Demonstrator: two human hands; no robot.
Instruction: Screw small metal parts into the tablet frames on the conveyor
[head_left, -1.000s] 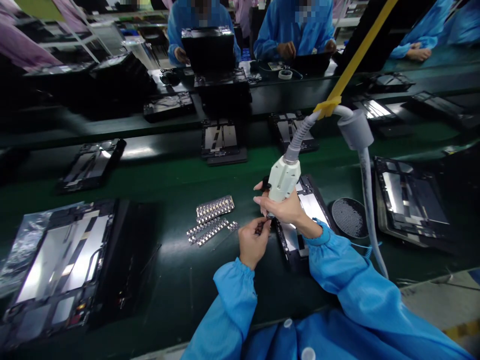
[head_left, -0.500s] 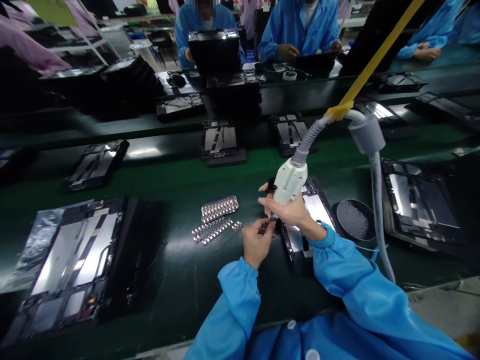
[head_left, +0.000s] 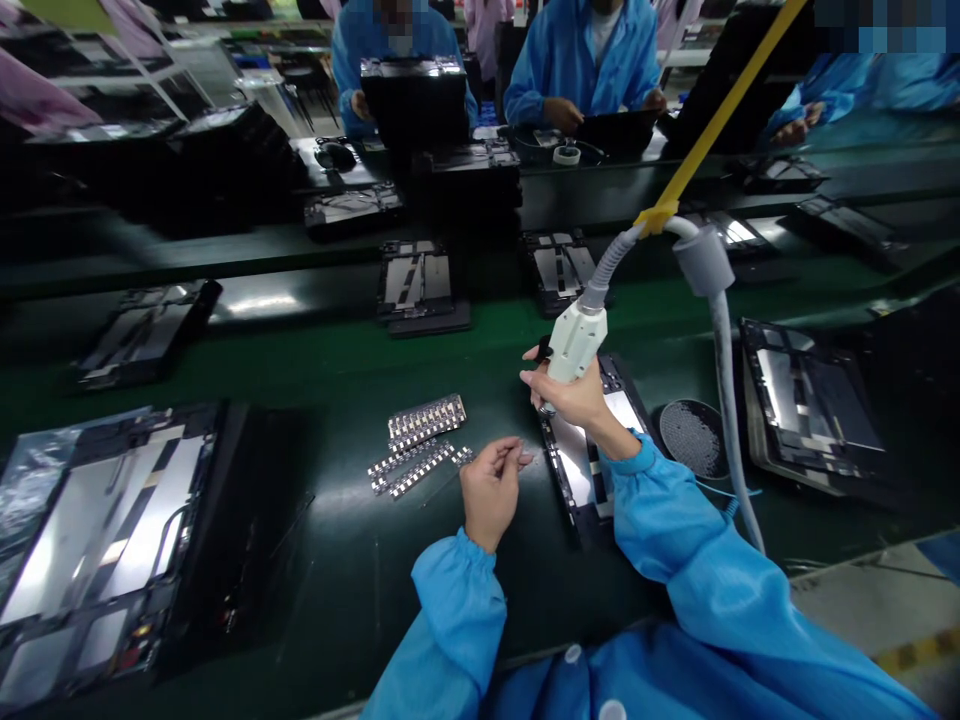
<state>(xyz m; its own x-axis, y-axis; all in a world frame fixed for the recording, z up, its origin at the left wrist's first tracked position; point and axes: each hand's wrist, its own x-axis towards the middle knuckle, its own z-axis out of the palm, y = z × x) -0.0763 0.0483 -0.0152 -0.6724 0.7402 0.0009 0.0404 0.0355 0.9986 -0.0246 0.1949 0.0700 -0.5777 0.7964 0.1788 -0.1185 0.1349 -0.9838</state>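
My right hand (head_left: 579, 402) is wrapped around a white powered screwdriver (head_left: 576, 338), whose grey hose rises to a yellow strap (head_left: 705, 150). The tool's tip points down at the left edge of an opened tablet (head_left: 571, 462) with silver battery plates. Part of that tablet is hidden by my right hand and sleeve. Left of it, my left hand (head_left: 491, 492) hovers over the bench with thumb and fingers pinched together; anything between the fingertips is too small to make out. Close beside it lie strips of small circuit boards (head_left: 426, 422).
A round black dish (head_left: 711, 472) of tiny silvery pieces stands right of the tablet, behind the hanging hose (head_left: 724, 350). Opened tablets are stacked at left (head_left: 112, 530) and right (head_left: 814, 400). More lie on the green line ahead (head_left: 416, 280). Co-workers in blue sit opposite.
My left hand has drawn back leftward from the screwdriver's tip, leaving a gap. My right hand still holds the screwdriver over the tablet. The whole view has shifted slightly.
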